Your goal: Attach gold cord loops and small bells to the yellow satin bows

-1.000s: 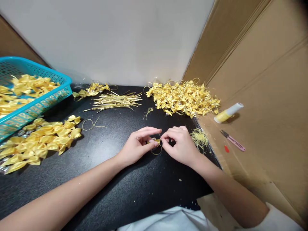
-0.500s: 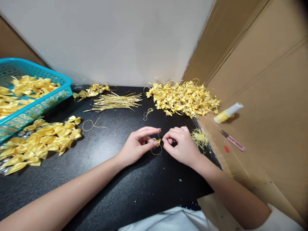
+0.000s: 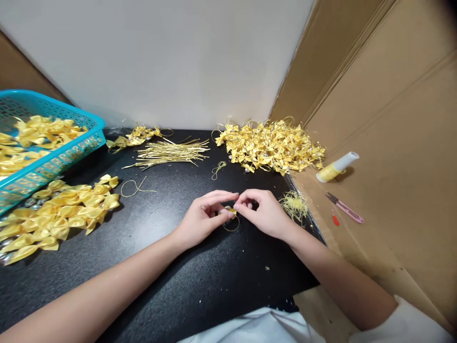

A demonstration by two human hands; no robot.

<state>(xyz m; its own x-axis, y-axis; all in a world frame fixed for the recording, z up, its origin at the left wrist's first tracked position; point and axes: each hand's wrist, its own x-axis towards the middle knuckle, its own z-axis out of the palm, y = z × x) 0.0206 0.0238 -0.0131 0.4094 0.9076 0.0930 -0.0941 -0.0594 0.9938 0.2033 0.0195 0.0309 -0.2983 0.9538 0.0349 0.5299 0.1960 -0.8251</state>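
Observation:
My left hand [image 3: 207,212] pinches a small yellow ribbon bow [image 3: 233,210] between thumb and fingers, just above the black tabletop. Its index finger is stretched out over the bow. A thin gold cord loop [image 3: 232,230] hangs below the bow. Close against it on the right, my right hand [image 3: 262,209] has thumb and index finger pressed together near the left index fingertip. What the right fingertips pinch is too fine to make out. Several finished-looking bows with gold loops and silvery beads lie in a pile [image 3: 273,145] beyond my hands.
A blue basket [image 3: 96,121] of yellow bows stands at left, with more bows [image 3: 67,207] before it. Gold cords [image 3: 171,152] lie at the back. Thread scraps [image 3: 294,206] sit by the right edge; beyond are a thread spool [image 3: 330,172], pink-handled snips [image 3: 345,208] and a red piece [image 3: 335,220].
My right hand has moved left, its fingertips now right by the left index fingertip and the bow. The left hand keeps its hold on the bow nearly unmoved.

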